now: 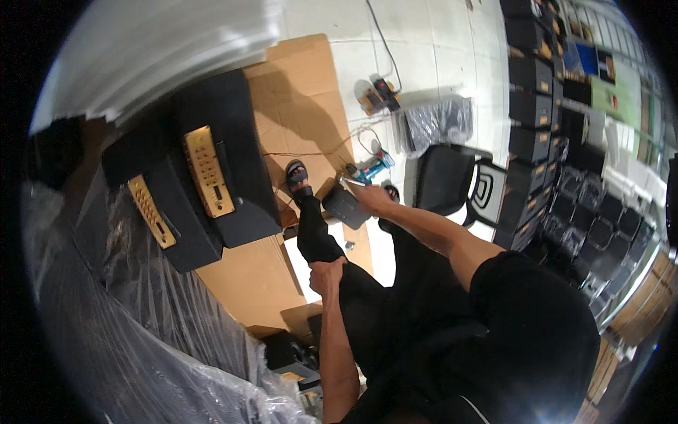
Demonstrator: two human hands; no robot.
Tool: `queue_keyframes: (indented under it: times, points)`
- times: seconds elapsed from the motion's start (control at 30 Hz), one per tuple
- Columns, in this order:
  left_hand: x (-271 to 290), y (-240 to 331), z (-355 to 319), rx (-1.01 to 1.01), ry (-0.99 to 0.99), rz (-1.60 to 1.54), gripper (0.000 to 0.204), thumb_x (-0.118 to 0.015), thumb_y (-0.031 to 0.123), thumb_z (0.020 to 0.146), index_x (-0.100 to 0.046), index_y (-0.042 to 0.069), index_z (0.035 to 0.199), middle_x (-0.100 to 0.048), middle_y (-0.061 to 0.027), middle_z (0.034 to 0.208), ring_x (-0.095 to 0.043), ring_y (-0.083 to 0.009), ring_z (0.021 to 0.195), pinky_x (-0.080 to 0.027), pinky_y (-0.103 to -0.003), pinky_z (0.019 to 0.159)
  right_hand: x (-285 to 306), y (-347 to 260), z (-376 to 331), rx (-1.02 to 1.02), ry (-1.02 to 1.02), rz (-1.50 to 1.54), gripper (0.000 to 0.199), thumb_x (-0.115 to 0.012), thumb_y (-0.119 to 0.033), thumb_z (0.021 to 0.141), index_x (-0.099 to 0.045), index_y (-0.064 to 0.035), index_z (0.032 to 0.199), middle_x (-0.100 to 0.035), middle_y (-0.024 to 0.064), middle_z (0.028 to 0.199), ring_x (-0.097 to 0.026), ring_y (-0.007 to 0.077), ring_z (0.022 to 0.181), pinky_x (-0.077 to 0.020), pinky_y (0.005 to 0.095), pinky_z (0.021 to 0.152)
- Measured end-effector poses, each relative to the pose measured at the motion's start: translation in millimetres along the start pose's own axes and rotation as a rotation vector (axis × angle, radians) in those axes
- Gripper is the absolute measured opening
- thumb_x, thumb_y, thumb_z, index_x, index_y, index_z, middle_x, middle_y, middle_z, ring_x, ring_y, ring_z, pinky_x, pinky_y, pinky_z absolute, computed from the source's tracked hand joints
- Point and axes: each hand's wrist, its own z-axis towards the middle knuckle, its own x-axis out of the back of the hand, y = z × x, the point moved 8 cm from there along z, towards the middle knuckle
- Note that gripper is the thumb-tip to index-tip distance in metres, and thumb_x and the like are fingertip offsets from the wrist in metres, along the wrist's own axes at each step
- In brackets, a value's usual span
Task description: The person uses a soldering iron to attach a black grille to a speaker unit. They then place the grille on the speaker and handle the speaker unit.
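On spread cardboard (pixel 304 71), two black cabinets (pixel 247 155) bear gold panels (pixel 208 172), already fitted; the dark box (pixel 344 206) between the feet seems unfinished (a drill (pixel 376 167) lies nearby). The right hand (pixel 374 201) meets its edge, grip unclear; the left hand (pixel 327 277) clasps a knee.

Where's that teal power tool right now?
In the head view, the teal power tool lies a little above and right of the picture's centre, between the black chair and the sandalled left foot, just beyond the right hand.
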Motion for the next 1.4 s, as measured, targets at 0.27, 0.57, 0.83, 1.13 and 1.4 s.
queue_keyframes:
  times: [0.27, 0.57, 0.83, 1.13, 1.4]
  points:
    - [-58, 30, -6, 0.054, 0.156, 0.243, 0.087, -0.077, 0.045, 0.056, -0.05, -0.013, 0.115, -0.062, -0.025, 0.112, -0.061, -0.0365, 0.102, -0.048, -0.042, 0.089, -155, 234, -62, -0.37, -0.007, 0.42, 0.028, -0.057, -0.023, 0.081, -0.066, 0.0003, 0.092, -0.067, 0.0227, 0.095, -0.066, 0.0366, 0.093, -0.0502, 0.046, 0.084]
    - [-111, 39, 38, -0.111, 0.251, 0.302, 0.067, -0.076, 0.042, 0.053, -0.068, -0.007, 0.098, -0.068, -0.0205, 0.104, -0.065, -0.0315, 0.096, -0.05, -0.04, 0.084, -418, 272, -125, -0.449, 0.044, 1.003, 0.048, -0.055, -0.04, 0.086, -0.066, 0.0056, 0.095, -0.066, 0.026, 0.096, -0.064, 0.0417, 0.093, -0.0516, 0.0438, 0.085]
    - [-166, 45, 6, 0.022, 0.184, 0.452, 0.067, -0.075, 0.044, 0.055, -0.068, -0.009, 0.095, -0.068, -0.0198, 0.1, -0.065, -0.0329, 0.092, -0.05, -0.041, 0.081, -316, 337, -194, -0.73, 0.443, 1.169, 0.029, -0.064, -0.027, 0.082, -0.068, -0.0022, 0.096, -0.066, 0.0196, 0.097, -0.062, 0.0341, 0.094, -0.0491, 0.0427, 0.085]
    - [-152, 60, -23, -0.05, 0.645, 0.424, 0.093, -0.076, 0.05, 0.068, -0.04, -0.01, 0.131, -0.055, -0.0276, 0.123, -0.053, -0.0407, 0.114, -0.041, -0.043, 0.098, -309, 123, 88, 0.049, 0.078, 0.777, 0.092, -0.084, -0.044, 0.061, -0.044, 0.0069, 0.126, -0.05, 0.0224, 0.126, -0.045, 0.036, 0.122, -0.0364, 0.0482, 0.1]
    - [-102, 39, 5, -0.151, 0.584, -0.015, 0.064, -0.077, 0.023, 0.075, -0.047, -0.005, 0.124, -0.059, -0.0192, 0.114, -0.058, -0.0277, 0.105, -0.043, -0.035, 0.094, -360, 101, 255, -0.031, 0.072, 0.584, 0.108, -0.084, -0.048, 0.057, -0.033, 0.0045, 0.136, -0.048, 0.0205, 0.131, -0.046, 0.0359, 0.122, -0.0384, 0.0474, 0.1]
